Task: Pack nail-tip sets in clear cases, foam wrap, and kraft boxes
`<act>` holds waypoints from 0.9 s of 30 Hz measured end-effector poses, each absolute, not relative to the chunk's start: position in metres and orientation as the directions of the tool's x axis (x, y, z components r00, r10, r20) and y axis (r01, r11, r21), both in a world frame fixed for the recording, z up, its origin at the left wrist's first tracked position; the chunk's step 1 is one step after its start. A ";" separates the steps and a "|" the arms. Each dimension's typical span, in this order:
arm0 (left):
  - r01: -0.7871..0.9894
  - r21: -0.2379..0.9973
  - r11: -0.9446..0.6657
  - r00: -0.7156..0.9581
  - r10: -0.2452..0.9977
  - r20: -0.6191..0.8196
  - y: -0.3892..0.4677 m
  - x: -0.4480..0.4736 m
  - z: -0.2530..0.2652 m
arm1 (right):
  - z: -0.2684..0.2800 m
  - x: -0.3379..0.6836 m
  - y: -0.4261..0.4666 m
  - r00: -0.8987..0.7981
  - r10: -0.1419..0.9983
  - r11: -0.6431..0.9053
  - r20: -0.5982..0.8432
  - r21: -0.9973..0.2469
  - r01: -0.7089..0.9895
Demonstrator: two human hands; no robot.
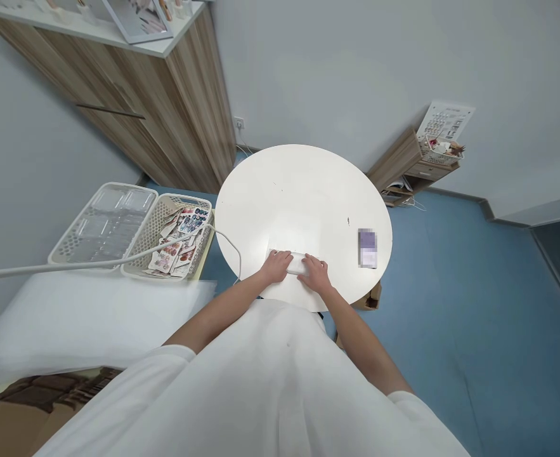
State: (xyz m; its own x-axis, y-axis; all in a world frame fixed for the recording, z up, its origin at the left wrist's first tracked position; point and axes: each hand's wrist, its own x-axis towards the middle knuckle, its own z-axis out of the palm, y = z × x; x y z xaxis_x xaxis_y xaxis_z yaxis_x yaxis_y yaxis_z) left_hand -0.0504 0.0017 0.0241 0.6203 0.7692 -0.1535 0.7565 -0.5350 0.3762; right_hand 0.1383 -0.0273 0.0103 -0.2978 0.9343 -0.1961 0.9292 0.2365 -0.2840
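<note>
Near the front edge of the round white table [303,184], a small white rectangular packet [297,263] lies between my hands. A pale, thin sheet [293,240] seems to spread under and beyond it, hard to tell from the tabletop. My left hand [276,266] grips the packet's left end, fingers bent over it. On the right end, my right hand [316,273] holds it the same way, thumb toward me. What the packet contains cannot be seen.
A blurred purple-and-white item [368,248] lies on the table's right side. To the left stand two white baskets, one with clear boxes [113,219], one with printed cards [177,241]. A stack of translucent sheets [94,317] and a white cable [156,249] are nearby.
</note>
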 end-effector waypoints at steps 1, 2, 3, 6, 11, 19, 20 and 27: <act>0.757 0.376 -0.534 0.620 0.769 -0.155 0.001 -0.050 0.024 | 0.009 0.137 -0.031 -0.281 0.942 0.219 -0.185 -0.295 0.930; 0.753 0.380 -0.538 0.624 0.767 -0.151 -0.001 -0.051 0.024 | 0.009 0.136 -0.034 -0.273 0.946 0.210 -0.174 -0.310 0.927; 0.746 0.391 -0.539 0.629 0.763 -0.148 -0.002 -0.052 0.024 | 0.009 0.136 -0.038 -0.275 0.947 0.209 -0.167 -0.328 0.921; 0.731 0.482 -0.483 0.615 0.772 -0.161 -0.006 -0.058 0.026 | 0.016 0.138 -0.048 -0.284 0.941 0.194 -0.183 -0.394 0.898; 0.719 0.649 -0.250 0.553 0.771 -0.316 -0.004 -0.065 0.029 | 0.031 0.145 -0.054 -0.268 0.928 0.092 -0.261 -0.535 0.840; 0.705 0.699 -0.116 0.472 0.812 -0.341 0.014 -0.076 0.033 | 0.026 0.145 -0.037 -0.051 0.944 -0.232 -0.327 -0.762 0.604; 0.697 0.711 -0.098 0.461 0.820 -0.339 0.016 -0.079 0.031 | 0.025 0.146 -0.036 -0.031 0.948 -0.247 -0.318 -0.790 0.561; 0.621 0.762 0.181 0.290 0.851 -0.439 0.018 -0.102 0.010 | 0.017 0.156 -0.041 -0.027 0.932 -0.314 -0.363 -0.840 0.443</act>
State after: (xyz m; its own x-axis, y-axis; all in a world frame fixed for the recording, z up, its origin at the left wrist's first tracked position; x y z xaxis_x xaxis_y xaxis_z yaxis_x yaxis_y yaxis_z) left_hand -0.1020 0.0182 0.0097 0.2900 0.8506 -0.4387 0.6214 0.1813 0.7623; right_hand 0.1555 -0.0406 0.0171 -0.0265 0.9316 -0.3626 0.4433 -0.3141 -0.8395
